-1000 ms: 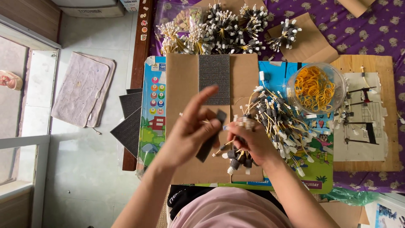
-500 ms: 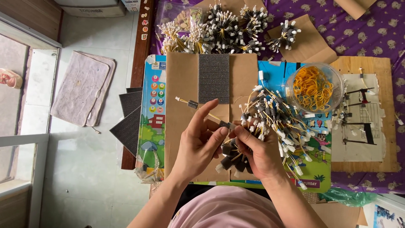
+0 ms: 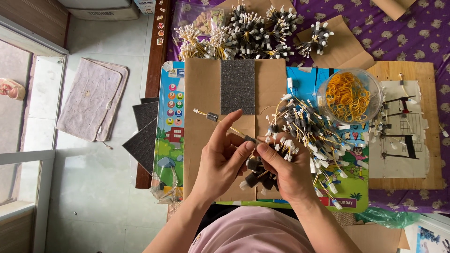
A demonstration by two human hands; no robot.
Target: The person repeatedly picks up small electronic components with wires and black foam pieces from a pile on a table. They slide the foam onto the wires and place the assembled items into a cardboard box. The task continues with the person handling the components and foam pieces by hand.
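Your colourful printed chart [image 3: 169,117] lies rectangular along the table's left edge, partly under cardboard. A clear plastic bag [image 3: 197,16] sits at the far edge; a white box [image 3: 146,4] stands beyond the far-left corner.

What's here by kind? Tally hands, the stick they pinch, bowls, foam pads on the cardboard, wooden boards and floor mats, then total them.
Hands: 2, left hand and right hand
Stick pinched between them: 1
Clear bowl of rubber bands: 1
Grey foam pad: 1
Wooden board: 1
Floor mat: 1
Total: 7
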